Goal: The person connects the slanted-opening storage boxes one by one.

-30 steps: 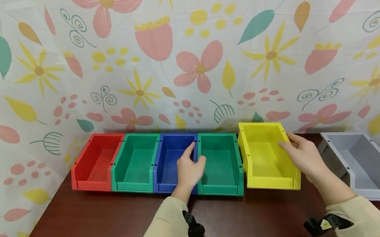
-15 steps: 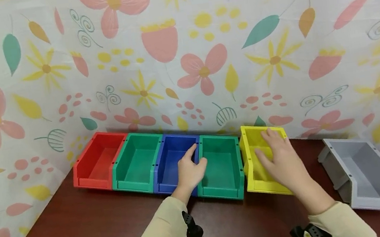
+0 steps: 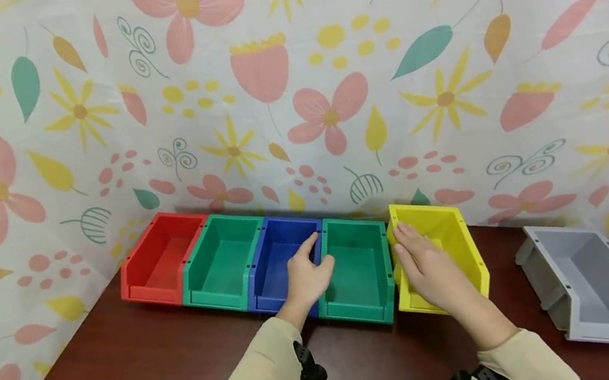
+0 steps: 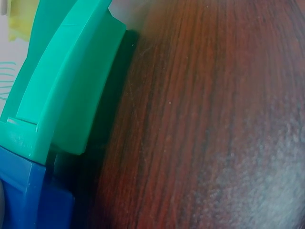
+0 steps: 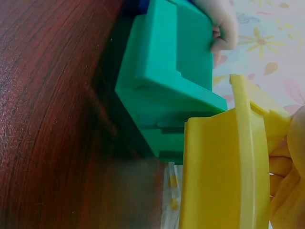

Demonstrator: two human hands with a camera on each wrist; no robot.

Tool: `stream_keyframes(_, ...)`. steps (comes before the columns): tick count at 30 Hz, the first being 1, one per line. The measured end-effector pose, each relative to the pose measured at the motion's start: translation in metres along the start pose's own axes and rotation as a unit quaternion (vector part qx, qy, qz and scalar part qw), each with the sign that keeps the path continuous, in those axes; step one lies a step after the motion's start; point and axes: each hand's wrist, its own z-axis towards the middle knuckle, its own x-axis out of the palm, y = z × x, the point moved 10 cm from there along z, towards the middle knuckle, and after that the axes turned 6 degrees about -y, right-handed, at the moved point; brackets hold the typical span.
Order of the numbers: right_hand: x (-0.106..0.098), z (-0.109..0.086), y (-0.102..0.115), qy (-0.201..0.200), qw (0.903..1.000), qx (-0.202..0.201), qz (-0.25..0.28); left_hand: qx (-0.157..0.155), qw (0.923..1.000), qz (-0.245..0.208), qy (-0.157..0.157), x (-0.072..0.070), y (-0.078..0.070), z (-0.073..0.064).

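Several open-fronted plastic storage bins line the back of the table. My left hand [image 3: 306,277] rests over the wall between the blue bin [image 3: 274,262] and the green bin [image 3: 359,267] to its right. Its index finger lies straight along that wall, with the thumb apart on the green side; its other fingers are partly hidden. Beside this green bin stands the yellow bin [image 3: 456,230], across a narrow gap. My right hand [image 3: 435,272] reaches over the yellow bin, straight fingers at its left wall. In the right wrist view that hand [image 5: 288,195] is partly behind the yellow wall.
A red bin [image 3: 165,258] and another green bin [image 3: 223,260] continue the row leftward. Apart at the right, a grey bin [image 3: 597,278] stands at an angle. Behind the dark wooden table [image 3: 161,372] hangs a flower-patterned cloth [image 3: 199,146].
My right hand has let go of the yellow bin's right wall and moved left across the bin to its left wall. My left hand stays in place. The head view has shifted slightly.
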Motion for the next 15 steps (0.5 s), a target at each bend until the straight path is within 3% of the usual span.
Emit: stream_keyframes(15,0.0073,0.0032,0.003,0.005,0.9997,0.0,-0.024,0.003,1.0,0.007,0.003,-0.0026,0.0001,0.0032)
